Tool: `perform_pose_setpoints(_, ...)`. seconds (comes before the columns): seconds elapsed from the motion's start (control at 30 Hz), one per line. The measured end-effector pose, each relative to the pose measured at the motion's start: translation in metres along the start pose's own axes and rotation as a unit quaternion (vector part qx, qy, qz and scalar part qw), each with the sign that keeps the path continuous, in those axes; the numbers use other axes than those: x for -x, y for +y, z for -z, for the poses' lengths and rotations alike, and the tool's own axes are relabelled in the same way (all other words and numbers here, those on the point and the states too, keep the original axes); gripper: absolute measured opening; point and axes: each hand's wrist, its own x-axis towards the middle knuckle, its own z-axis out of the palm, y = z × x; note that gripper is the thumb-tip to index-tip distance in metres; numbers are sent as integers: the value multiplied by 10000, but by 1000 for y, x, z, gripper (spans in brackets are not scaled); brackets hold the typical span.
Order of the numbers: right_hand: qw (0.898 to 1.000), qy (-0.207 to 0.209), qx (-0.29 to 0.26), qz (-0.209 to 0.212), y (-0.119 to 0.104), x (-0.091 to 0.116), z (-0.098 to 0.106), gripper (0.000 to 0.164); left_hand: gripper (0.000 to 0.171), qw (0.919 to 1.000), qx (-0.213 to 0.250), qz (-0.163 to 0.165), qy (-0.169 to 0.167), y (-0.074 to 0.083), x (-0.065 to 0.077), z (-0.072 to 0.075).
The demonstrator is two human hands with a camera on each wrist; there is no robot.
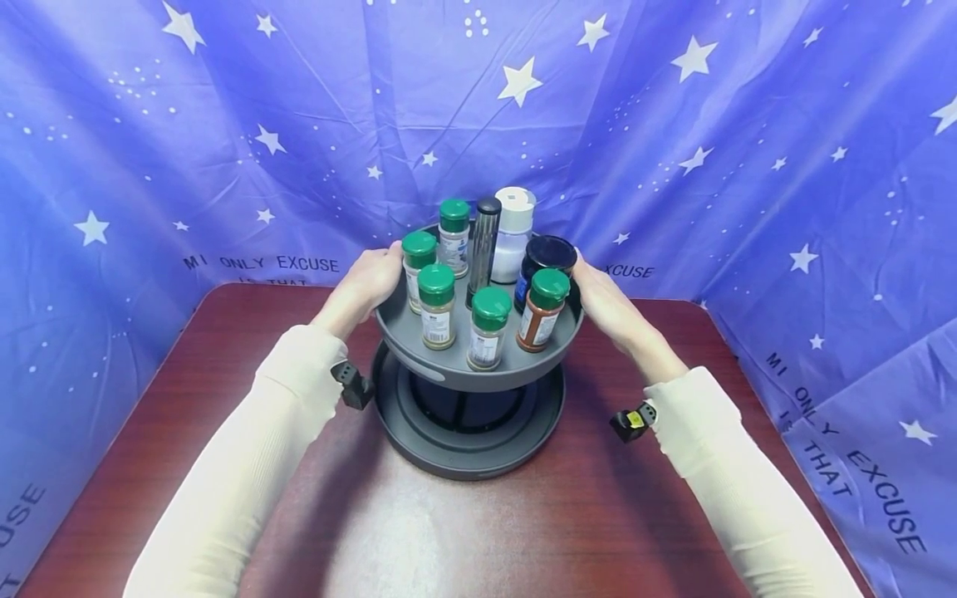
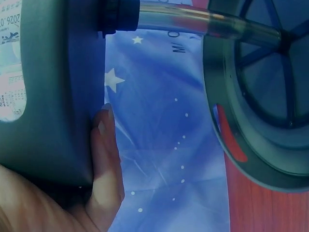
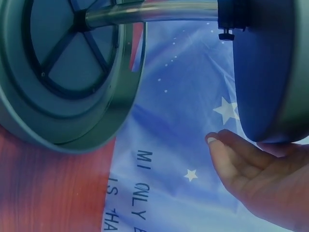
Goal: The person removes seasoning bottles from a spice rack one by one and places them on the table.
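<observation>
A dark grey two-tier turntable rack (image 1: 465,379) stands on the table, its tiers joined by a metal post (image 2: 212,21). My left hand (image 1: 374,281) holds the upper tray's left side, fingers reaching beneath its edge in the left wrist view. At the right side, my right hand (image 1: 609,307) touches the tray wall; its lower fingers (image 3: 224,150) hang loosely bent, apart from the underside. On the upper tray stand several green-capped spice jars (image 1: 437,311), a white-capped bottle (image 1: 514,237) and a black-lidded jar (image 1: 549,253), around a dark central handle (image 1: 484,249).
The lower tray (image 1: 463,461) rests on a reddish-brown wooden table (image 1: 419,531). Behind and at both sides hangs a blue star-patterned cloth (image 1: 419,100), close to the rack's far side. A small black camera (image 1: 353,384) sits on each wrist.
</observation>
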Motion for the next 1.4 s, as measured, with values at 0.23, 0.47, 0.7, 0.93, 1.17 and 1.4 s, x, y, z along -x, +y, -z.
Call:
perform_pose_setpoints(0.23,9987,-189,406,-239,-8,-2,13,87,61,9997,-220,-111,66,0,0,1)
perform_pose_setpoints(0.47,9969,-182,761,-46,-30,-9,28,85,61,9993,-331,-124,96,0,-1,1)
perform_pose_setpoints(0.7,9964,-165,767,329,-50,-12,28,81,62,9994,-315,-90,122,0,-1,2)
perform_pose_setpoints(0.93,9935,-115,1071,370,-62,-16,26,81,62,9996,-217,-78,141,0,1,0)
perform_pose_setpoints(1.17,9900,-246,1326,417,-77,-21,28,82,63,9995,-230,-119,166,-1,0,-1)
perform_pose_setpoints(1.4,9785,-383,1918,660,-98,-27,30,87,63,9990,-346,-171,210,-2,-1,-1)
